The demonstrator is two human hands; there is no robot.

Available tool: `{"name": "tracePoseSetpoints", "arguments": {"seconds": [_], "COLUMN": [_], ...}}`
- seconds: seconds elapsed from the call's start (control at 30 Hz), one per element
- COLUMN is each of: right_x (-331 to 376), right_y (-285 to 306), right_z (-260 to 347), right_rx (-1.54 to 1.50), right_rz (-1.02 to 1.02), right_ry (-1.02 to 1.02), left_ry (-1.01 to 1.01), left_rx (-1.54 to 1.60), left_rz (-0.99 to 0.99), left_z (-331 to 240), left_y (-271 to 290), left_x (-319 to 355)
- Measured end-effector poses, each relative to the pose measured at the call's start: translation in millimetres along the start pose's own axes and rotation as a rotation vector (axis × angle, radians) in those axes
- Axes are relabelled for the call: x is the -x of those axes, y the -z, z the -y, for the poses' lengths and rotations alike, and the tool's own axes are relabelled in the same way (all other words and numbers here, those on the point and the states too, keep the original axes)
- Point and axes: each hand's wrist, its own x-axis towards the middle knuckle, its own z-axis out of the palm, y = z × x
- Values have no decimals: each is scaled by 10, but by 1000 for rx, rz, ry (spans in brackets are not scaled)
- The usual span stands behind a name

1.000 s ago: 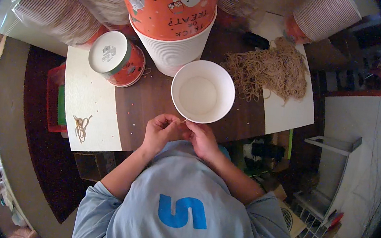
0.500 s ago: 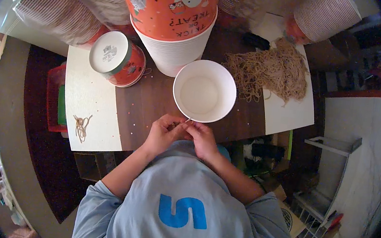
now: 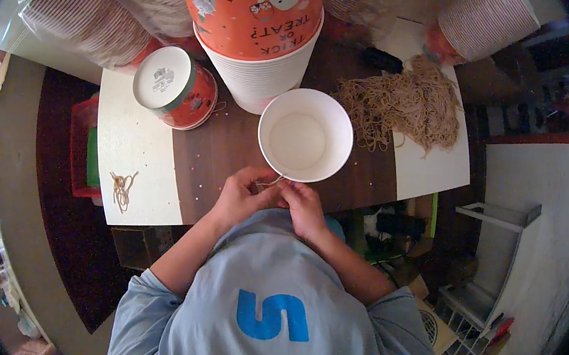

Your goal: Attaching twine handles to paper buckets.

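Observation:
A white paper bucket [image 3: 304, 136] stands mouth up at the table's near edge, showing its bare white inside. Against its near rim both my hands meet, fingers pinched together. A thin tan cord [image 3: 271, 182] loops between them, close to the bucket's near side. My left hand [image 3: 244, 191] has thumb and forefinger closed on the cord. The fingers of my right hand [image 3: 301, 204] are closed on it too, though their tips are partly hidden. Right behind the bucket rises a tall stack of nested buckets [image 3: 253, 79], the top one orange and green with a white ghost figure.
An upside-down orange bucket [image 3: 192, 97] stands at the left. A tangled heap of tan cords [image 3: 412, 104] lies at the right, beside a black object [image 3: 383, 60]. A few loose cords [image 3: 122, 190] lie near the left edge. Plastic-wrapped bucket stacks [image 3: 82, 11] line the back.
My left hand has shifted slightly up and left, and its fingers have opened out a little. The cord loop between my hands shows more. The bucket stays in place.

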Motion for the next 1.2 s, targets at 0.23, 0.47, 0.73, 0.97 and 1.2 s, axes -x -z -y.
{"name": "tracePoseSetpoints", "arguments": {"seconds": [0.23, 0.47, 0.73, 0.97, 1.2], "right_x": [16, 49, 13, 21, 31], "right_y": [-34, -88, -17, -34, -73], "right_z": [44, 150, 85, 68, 89], "right_rx": [11, -47, -11, -18, 3], "right_rz": [-45, -140, -94, -109, -180], "right_ry": [-32, -48, -35, 4, 23], "left_ry": [-132, 43, 124, 4, 44], "left_rx": [-150, -213, -60, -175, -152], "left_rz": [-36, 3, 81, 78, 117], "left_z": [100, -65, -39, 27, -1], "left_y": [53, 178, 184, 162, 161], "left_x": [-31, -7, -21, 6, 114]}}
